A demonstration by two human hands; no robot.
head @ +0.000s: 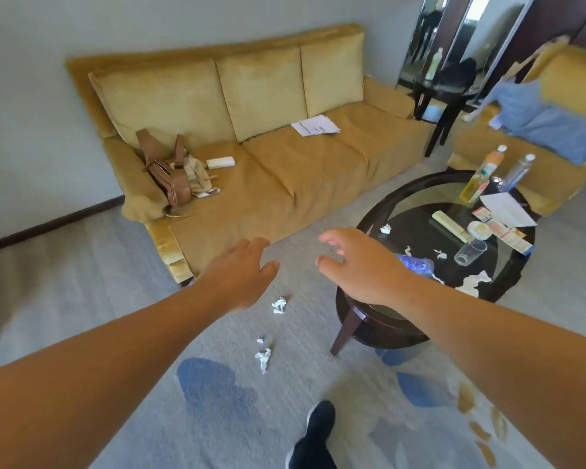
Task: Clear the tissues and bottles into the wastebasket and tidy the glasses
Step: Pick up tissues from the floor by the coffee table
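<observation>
Both hands reach forward empty with fingers spread, the left hand (241, 272) just above the crumpled tissue (279, 305) on the carpet, the right hand (356, 265) nearer the crushed bottle (416, 264) lying lengthwise across the round table (369, 228), just to its right.

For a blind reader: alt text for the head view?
Both empty hands, left and right, reach forward over a carpet with crumpled tissues, between a yellow sofa and a round table holding bottles.
</observation>
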